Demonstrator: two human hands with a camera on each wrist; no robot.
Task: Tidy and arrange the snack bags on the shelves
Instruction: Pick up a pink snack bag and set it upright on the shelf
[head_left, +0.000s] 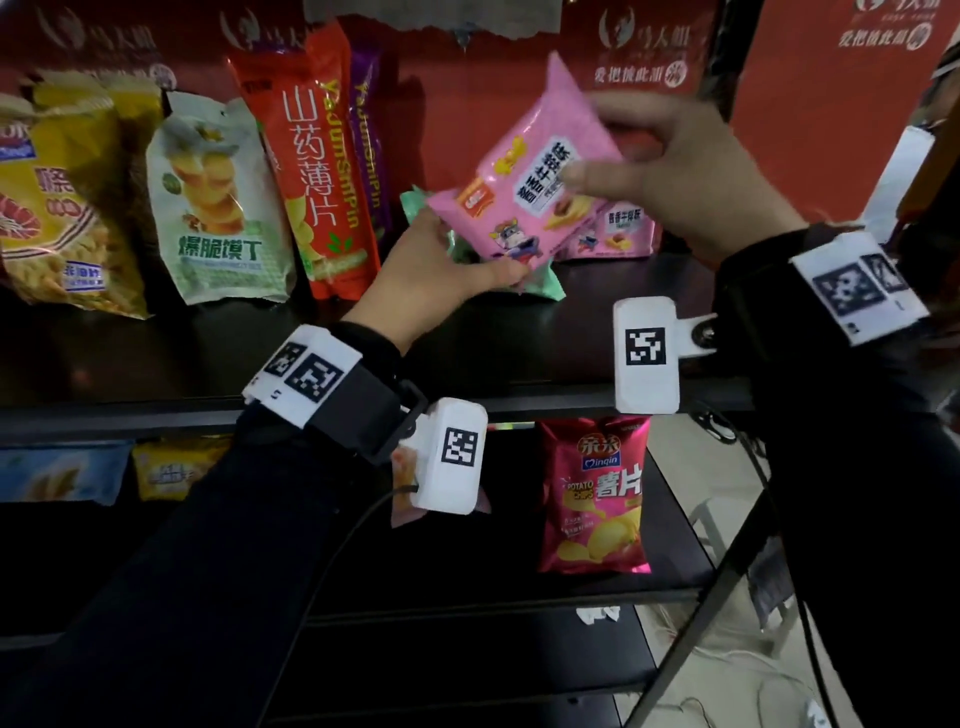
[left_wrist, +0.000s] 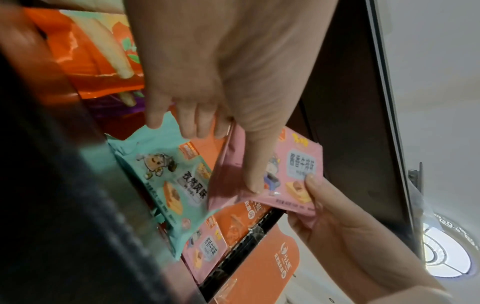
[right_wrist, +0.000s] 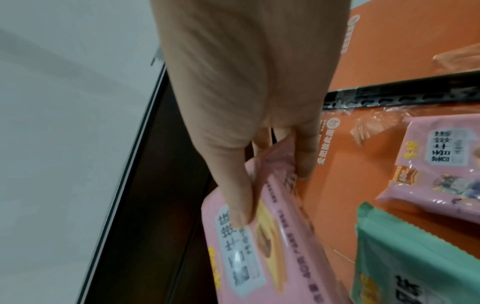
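A pink snack bag (head_left: 530, 176) is held tilted above the upper shelf (head_left: 519, 343), between both hands. My left hand (head_left: 483, 265) pinches its lower corner, thumb on the front (left_wrist: 254, 185). My right hand (head_left: 602, 150) grips its upper right end, thumb on the label (right_wrist: 239, 216) and fingers behind. A teal bag (head_left: 545, 286) lies on the shelf just behind the left hand, whose fingers touch its top edge (left_wrist: 166, 174). A second pink bag (head_left: 618, 234) stands against the red back panel.
To the left on the same shelf stand a tall orange bag (head_left: 311, 171), a purple bag (head_left: 369, 140) behind it, a white-green bag (head_left: 218, 202) and a yellow bag (head_left: 57, 197). A red chips bag (head_left: 595, 493) stands on the lower shelf.
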